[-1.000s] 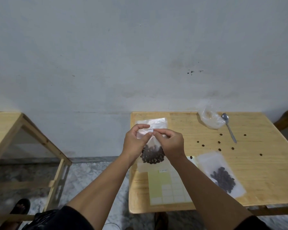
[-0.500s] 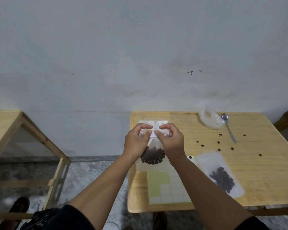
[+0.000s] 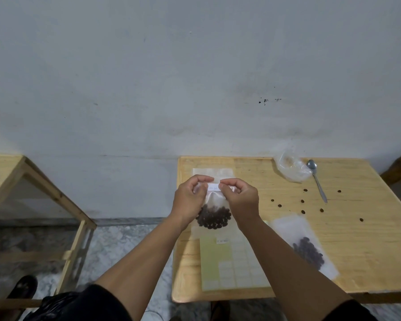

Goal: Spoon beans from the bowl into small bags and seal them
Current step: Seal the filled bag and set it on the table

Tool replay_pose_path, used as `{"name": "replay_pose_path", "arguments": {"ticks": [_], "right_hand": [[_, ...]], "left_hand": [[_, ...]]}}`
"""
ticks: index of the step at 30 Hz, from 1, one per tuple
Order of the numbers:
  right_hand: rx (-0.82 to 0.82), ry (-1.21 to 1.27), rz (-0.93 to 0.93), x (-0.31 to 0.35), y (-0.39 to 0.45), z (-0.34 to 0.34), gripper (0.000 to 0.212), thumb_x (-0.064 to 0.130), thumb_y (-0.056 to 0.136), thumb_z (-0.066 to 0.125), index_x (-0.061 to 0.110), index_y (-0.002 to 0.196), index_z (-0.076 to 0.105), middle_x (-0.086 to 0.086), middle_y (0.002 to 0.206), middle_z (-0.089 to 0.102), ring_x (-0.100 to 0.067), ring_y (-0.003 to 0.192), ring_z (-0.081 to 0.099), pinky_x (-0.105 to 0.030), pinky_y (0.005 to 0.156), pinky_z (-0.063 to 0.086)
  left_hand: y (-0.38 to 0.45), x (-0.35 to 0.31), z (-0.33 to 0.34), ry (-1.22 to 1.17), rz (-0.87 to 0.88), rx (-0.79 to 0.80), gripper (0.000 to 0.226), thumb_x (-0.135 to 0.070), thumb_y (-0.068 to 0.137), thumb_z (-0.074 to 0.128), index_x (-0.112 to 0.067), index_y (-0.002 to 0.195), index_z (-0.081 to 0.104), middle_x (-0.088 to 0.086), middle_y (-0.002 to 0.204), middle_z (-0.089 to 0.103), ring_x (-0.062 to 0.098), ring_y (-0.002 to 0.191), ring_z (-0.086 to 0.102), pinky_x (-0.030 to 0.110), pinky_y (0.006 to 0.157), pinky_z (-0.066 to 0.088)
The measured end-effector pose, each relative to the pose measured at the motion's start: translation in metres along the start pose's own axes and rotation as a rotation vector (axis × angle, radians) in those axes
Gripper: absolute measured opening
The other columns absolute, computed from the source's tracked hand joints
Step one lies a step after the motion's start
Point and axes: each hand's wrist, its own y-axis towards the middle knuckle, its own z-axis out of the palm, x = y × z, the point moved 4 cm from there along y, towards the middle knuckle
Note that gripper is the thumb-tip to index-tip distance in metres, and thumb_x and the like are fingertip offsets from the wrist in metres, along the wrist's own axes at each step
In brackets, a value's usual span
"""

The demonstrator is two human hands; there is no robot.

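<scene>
Head view: both hands, left hand [image 3: 190, 200] and right hand [image 3: 241, 200], pinch the limp, bottom-heavy bag [image 3: 214, 212] (slippery film) at its top, the best hold.

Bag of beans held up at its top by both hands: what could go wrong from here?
1. Both hands, left and right, pinch only the top of the bag, with the beans hanging at the bottom; a slip could drop it.
2. The white label could stick crooked and leave the top partly unsealed.
3. Loose beans lie on the table and could roll off.
</scene>
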Motion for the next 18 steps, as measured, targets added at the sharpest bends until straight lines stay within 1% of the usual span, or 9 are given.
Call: {"name": "replay_pose_path", "arguments": {"ticks": [2,4,5,7,9,10,13,16,18], "right_hand": [[-0.039,0.032,0.047,-0.006,0.007,-0.004,0.014,0.012,0.081,0.067,0.024,0.076,0.07,0.01,0.075,0.068,-0.008,0.074,0.06,-0.029,0.079,0.051],[-0.036,0.058,0.076,-0.009,0.014,-0.008,0.016,0.011,0.084,0.062,0.025,0.08,0.068,0.007,0.079,0.067,-0.011,0.076,0.06,-0.021,0.069,0.05],[-0.009,0.057,0.085,-0.01,0.017,-0.009,0.016,0.011,0.086,0.06,0.024,0.083,0.068,0.007,0.081,0.066,-0.01,0.076,0.06,-0.018,0.065,0.048],[0.081,0.031,0.09,-0.016,0.023,-0.01,0.014,0.013,0.085,0.061,0.024,0.092,0.067,0.008,0.083,0.063,-0.008,0.076,0.057,-0.016,0.062,0.047],[0.16,-0.031,0.075,-0.026,0.028,-0.01,0.021,0.012,0.081,0.066,0.024,0.099,0.066,0.009,0.077,0.058,-0.006,0.071,0.053,-0.013,0.061,0.045],[0.176,-0.065,0.068,-0.031,0.032,-0.01,0.023,0.01,0.08,0.067,0.023,0.099,0.067,0.009,0.075,0.057,-0.005,0.069,0.052,-0.012,0.061,0.045],[0.148,-0.092,0.087,-0.046,0.05,-0.012,0.019,0.008,0.08,0.067,0.023,0.092,0.068,0.004,0.08,0.063,-0.013,0.077,0.061,-0.02,0.07,0.051],[0.11,-0.106,0.126,-0.057,0.075,-0.01,0.017,0.009,0.08,0.068,0.022,0.091,0.067,-0.002,0.087,0.066,-0.018,0.083,0.063,-0.026,0.075,0.054],[0.116,-0.169,0.129,-0.063,0.091,-0.007,0.016,0.012,0.08,0.068,0.022,0.092,0.067,-0.001,0.087,0.066,-0.019,0.084,0.063,-0.029,0.077,0.053]], "left_hand": [[0.0,0.003,0.006,0.002,-0.015,0.032,0.022,-0.014,0.093,0.055,-0.031,0.102,0.067,-0.013,0.092,0.066,0.013,0.083,0.058,0.019,0.082,0.045],[0.004,0.008,0.011,-0.003,-0.031,0.014,0.02,-0.014,0.091,0.06,-0.028,0.103,0.067,-0.013,0.088,0.065,0.018,0.093,0.057,0.027,0.093,0.044],[0.007,0.01,0.012,-0.016,-0.047,-0.008,0.02,-0.014,0.09,0.061,-0.029,0.102,0.067,-0.017,0.096,0.065,0.016,0.102,0.058,0.03,0.1,0.043],[0.015,0.017,0.014,-0.045,-0.096,-0.064,0.021,-0.014,0.089,0.062,-0.031,0.1,0.067,-0.016,0.108,0.062,0.014,0.117,0.054,0.035,0.104,0.043],[0.026,0.023,0.016,-0.067,-0.125,-0.119,0.022,-0.015,0.089,0.063,-0.034,0.099,0.066,-0.018,0.107,0.061,0.016,0.115,0.055,0.039,0.1,0.046],[0.031,0.025,0.017,-0.069,-0.131,-0.137,0.022,-0.016,0.088,0.063,-0.035,0.1,0.066,-0.019,0.106,0.061,0.015,0.112,0.057,0.037,0.098,0.047],[0.044,0.034,0.022,-0.035,-0.161,-0.16,0.022,-0.016,0.088,0.064,-0.03,0.105,0.065,-0.017,0.107,0.06,0.008,0.106,0.054,0.023,0.092,0.045],[0.054,0.046,0.028,0.063,-0.195,-0.186,0.023,-0.02,0.084,0.069,-0.027,0.107,0.066,-0.018,0.09,0.061,0.01,0.077,0.055,0.021,0.073,0.049],[0.061,0.054,0.031,0.115,-0.207,-0.22,0.022,-0.021,0.083,0.071,-0.027,0.104,0.067,-0.015,0.082,0.061,0.007,0.066,0.049,0.01,0.061,0.043]]}}
